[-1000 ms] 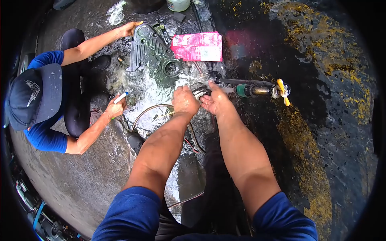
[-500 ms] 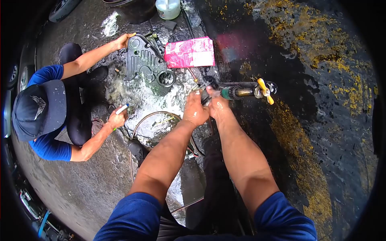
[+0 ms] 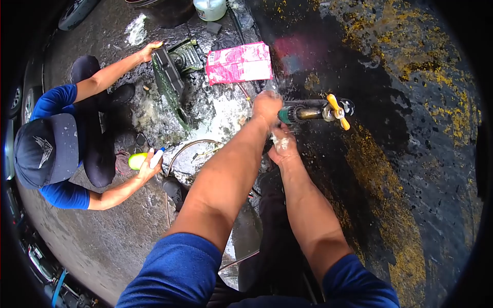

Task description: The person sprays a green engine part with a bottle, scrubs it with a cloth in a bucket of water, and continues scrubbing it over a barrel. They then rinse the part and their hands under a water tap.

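Observation:
My left hand (image 3: 267, 107) is smeared by motion beside the green end (image 3: 284, 115) of a brass tap with a yellow handle (image 3: 336, 111). Its fingers do not show clearly. Just below, my right hand (image 3: 283, 145) is wet and has white suds on its back. Its fingers curl round towards a dark thing, mostly hidden, that I cannot make out. The two hands are close together under the tap's mouth.
A co-worker's hand (image 3: 150, 50) tilts a dark engine cover (image 3: 167, 77); the other (image 3: 150, 165) holds a white thing with a blue tip. A pink packet (image 3: 239, 63), a white tub (image 3: 210, 9) and a hose (image 3: 179, 152) lie around on the wet floor.
My left hand has moved right and up to the tap's green end; my right hand has dropped slightly. The co-worker has turned the engine cover up from flat onto its edge.

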Tool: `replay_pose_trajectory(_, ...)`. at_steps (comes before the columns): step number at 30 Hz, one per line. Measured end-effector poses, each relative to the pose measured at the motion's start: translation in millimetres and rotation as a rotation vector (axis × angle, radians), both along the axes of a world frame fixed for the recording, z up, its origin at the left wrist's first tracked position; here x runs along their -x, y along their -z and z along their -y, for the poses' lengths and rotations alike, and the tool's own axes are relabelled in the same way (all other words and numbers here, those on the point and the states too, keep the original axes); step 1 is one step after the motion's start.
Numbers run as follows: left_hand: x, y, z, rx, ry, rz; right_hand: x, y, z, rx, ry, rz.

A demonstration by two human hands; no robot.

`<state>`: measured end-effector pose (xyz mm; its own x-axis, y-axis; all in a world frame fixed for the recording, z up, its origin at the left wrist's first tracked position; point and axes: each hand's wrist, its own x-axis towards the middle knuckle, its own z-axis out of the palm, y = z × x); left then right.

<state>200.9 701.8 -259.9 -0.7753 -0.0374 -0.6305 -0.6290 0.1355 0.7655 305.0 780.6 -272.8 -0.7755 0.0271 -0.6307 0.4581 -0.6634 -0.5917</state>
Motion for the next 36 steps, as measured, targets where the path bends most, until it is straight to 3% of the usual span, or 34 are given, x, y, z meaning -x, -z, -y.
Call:
replay_pose_trajectory(1, -7.9, -17.7, -0.5, 0.186, 0.1, -0.198, 7.2, -19.3, 2.9, 0.02, 0.019, 0.086)
replay_pose_trajectory(3, -32.6, -27.7, -0.4, 0.253, 0.127, -0.285, 22.0, -27.4, 6.5, 0.037, 0.049, 0.242)
replay_pose_trajectory(6, -54.3, -36.5, 6.5, 0.317, 0.08, -0.402, 40.1, -13.0, 8.4, 0.21, 0.174, 0.16)
replay_pose_trajectory(7, -60.5, -36.8, 9.7, 0.308, 0.011, -0.426, 41.9, 43.6, -2.6, 0.175, 0.116, 0.04)
replay_pose_trajectory(8, -67.5, -30.5, 11.9, 0.299, -0.057, -0.449, 48.8, 34.5, 1.4, 0.179, 0.111, 0.04)
replay_pose_trajectory(9, -78.3, -10.3, 15.7, 0.338, 0.022, -0.473, 55.6, 24.5, 3.7, 0.22, 0.006, 0.124)
replay_pose_trajectory(10, -83.2, -20.3, 15.2, 0.343, 0.018, -0.471, 62.6, 11.0, 8.5, 0.259, -0.1, 0.21)
replay_pose_trajectory(11, -85.7, -40.0, 11.9, 0.369, 0.068, -0.391, 69.8, 1.3, 23.1, 0.244, 0.031, 0.247)
replay_pose_trajectory(14, -76.5, -61.3, 17.0, 0.278, 0.236, -0.235, 72.9, 6.0, 27.1, 0.138, 0.014, 0.23)
replay_pose_trajectory(16, -76.9, -64.6, 7.5, 0.505, -0.059, -0.244, 72.7, 4.7, 29.3, 0.031, 0.007, 0.214)
replay_pose_trajectory(17, -71.5, -56.7, 6.0, 0.552, -0.254, -0.106, 73.7, 1.9, 32.1, -0.023, 0.004, 0.203)
replay_pose_trajectory(18, -70.1, -48.5, 11.0, 0.549, -0.258, -0.101, 70.3, -0.7, 35.8, -0.027, 0.0, 0.207)
replay_pose_trajectory(20, -67.0, -41.2, 36.0, -0.536, -0.927, 0.374, 64.9, -30.4, 51.4, 0.07, 0.337, 0.292)
replay_pose_trajectory(22, -70.6, -24.5, 58.9, -0.987, -1.101, 0.406, 57.7, -27.9, 44.3, 0.153, 0.337, 0.294)
replay_pose_trajectory(24, -71.3, -4.7, 70.7, -1.045, -1.092, 0.357, 48.8, -26.0, 37.9, 0.22, 0.297, 0.276)
replay_pose_trajectory(26, -66.6, -0.4, 74.4, -1.039, -0.945, 0.359, 38.4, -12.6, 34.0, 0.168, 0.32, 0.377)
replay_pose_trajectory(28, -63.0, -5.0, 71.0, -1.026, -0.932, 0.36, 29.9, -6.8, 37.7, 0.074, 0.357, 0.402)
replay_pose_trajectory(31, -59.7, -37.2, 56.5, -0.541, -0.963, 0.321, 25.7, -6.6, 42.0, 0.123, 0.285, 0.482)
replay_pose_trajectory(32, -60.1, -47.1, 50.3, -0.444, -0.904, 0.281, 22.6, -3.1, 40.8, 0.114, 0.249, 0.548)
replay_pose_trajectory(36, -70.3, -14.1, 27.8, 0.158, -0.441, 0.105, 4.4, 3.4, 42.0, 0.273, 0.249, 0.526)
